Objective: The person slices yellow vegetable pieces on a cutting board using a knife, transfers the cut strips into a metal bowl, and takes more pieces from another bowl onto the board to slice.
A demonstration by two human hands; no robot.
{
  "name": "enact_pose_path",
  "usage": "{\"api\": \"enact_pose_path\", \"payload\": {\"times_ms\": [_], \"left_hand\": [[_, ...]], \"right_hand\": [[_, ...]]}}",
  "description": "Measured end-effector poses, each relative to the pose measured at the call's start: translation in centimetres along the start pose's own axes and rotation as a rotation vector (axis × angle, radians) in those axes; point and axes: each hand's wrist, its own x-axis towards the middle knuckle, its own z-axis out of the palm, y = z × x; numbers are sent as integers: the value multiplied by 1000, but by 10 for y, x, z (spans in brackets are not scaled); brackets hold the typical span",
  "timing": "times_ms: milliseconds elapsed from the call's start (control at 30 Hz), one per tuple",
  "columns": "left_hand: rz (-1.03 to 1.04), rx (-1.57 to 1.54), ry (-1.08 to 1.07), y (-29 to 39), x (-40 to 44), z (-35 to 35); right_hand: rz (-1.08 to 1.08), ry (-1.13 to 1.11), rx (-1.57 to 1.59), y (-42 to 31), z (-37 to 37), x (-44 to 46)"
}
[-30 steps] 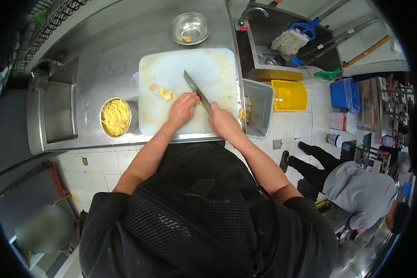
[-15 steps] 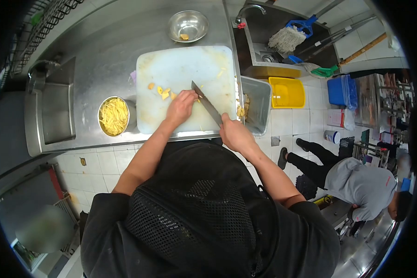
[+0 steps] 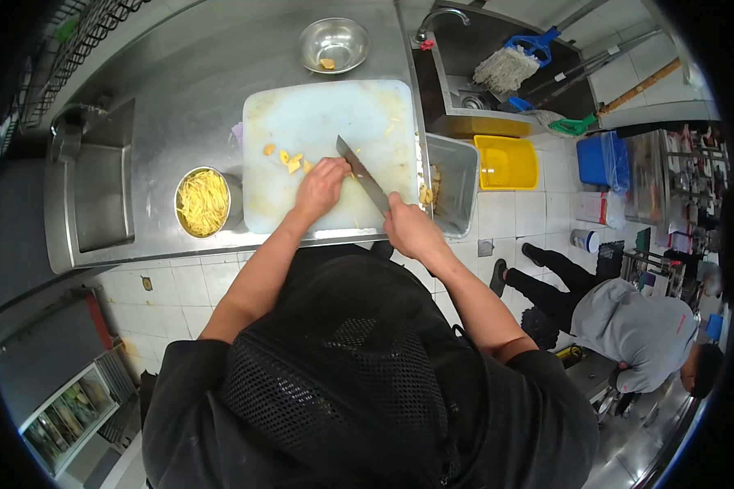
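A white cutting board (image 3: 326, 110) lies on the steel counter. My right hand (image 3: 413, 228) grips the handle of a kitchen knife (image 3: 362, 177), whose blade slants up and left over the board. Curled and pressed down beside the blade, my left hand (image 3: 321, 187) holds a piece of what looks like ginger, mostly hidden under the fingers. Several cut ginger pieces (image 3: 292, 162) lie left of that hand. A steel pot (image 3: 233, 204) of thin yellow ginger strips (image 3: 202, 202) stands left of the board. Behind the board, a steel bowl (image 3: 351, 39) contains a ginger piece (image 3: 327, 63).
A grey bin (image 3: 457, 155) with scraps sits below the counter's right edge, near a yellow tub (image 3: 507, 163). Sinks lie left (image 3: 102, 187) and back right (image 3: 465, 81); mops (image 3: 506, 69) lean there. A person in a grey top (image 3: 636, 326) works at the far right.
The knife's tip has risen slightly, and my right hand has moved a little up and left. My left hand stays at the ginger. The whole view has shifted slightly.
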Motion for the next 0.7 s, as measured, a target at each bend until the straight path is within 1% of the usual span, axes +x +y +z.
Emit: {"api": "enact_pose_path", "payload": {"times_ms": [67, 167, 267, 367, 400, 467, 533, 567, 600, 633, 667, 700], "left_hand": [[7, -2, 0, 0, 1, 0], [11, 2, 10, -1, 1, 1], [-9, -18, 2, 0, 3, 0], [-20, -20, -6, 2, 4, 2], [-21, -31, -3, 2, 5, 2], [-18, -39, -3, 2, 6, 0], [-64, -40, 50, 8, 7, -8], [-58, -38, 49, 12, 7, -12], [-77, 15, 111, 18, 5, -17], [-95, 68, 174, 28, 5, -24], [-89, 67, 172, 38, 5, -31], [19, 108, 70, 52, 8, -42]], "right_hand": [[-89, 73, 55, 9, 21, 19], [-119, 131, 92, 3, 19, 43], [-119, 190, 141, 6, 2, 34], [-133, 238, 130, 18, -15, 16], [-103, 219, 113, 17, -23, 9], [-117, 238, 85, 23, -22, 1], [-132, 260, 59, 23, -17, -7], [-157, 334, 39, 23, -12, -10], [-180, 409, 20, 23, -6, -13], [-177, 414, 22, 25, -1, -15], [-193, 402, 49, 27, 4, -14], [-211, 388, 76, 29, 10, -14]]}}
